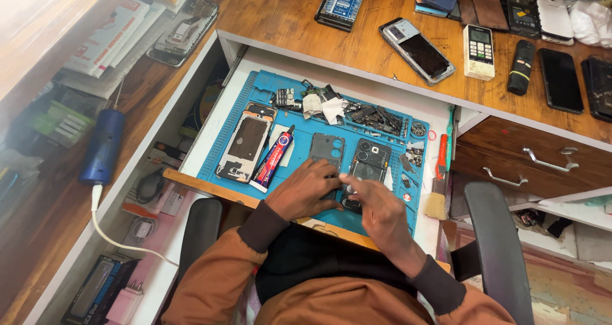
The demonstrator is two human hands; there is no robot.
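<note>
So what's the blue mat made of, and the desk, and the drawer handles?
The blue mat looks like soft rubber or silicone: matte, with moulded ridges and little trays. The desk looks like wood or a wood-look laminate, with brown grain lines and a slight sheen. The drawer handles look like metal, silvery and shiny. The left hand and right hand rest on phone parts on the mat.

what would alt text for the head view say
Seen from above, a person's left hand and right hand work on an opened phone lying on a blue repair mat, beside a glue tube and a brush.
</note>
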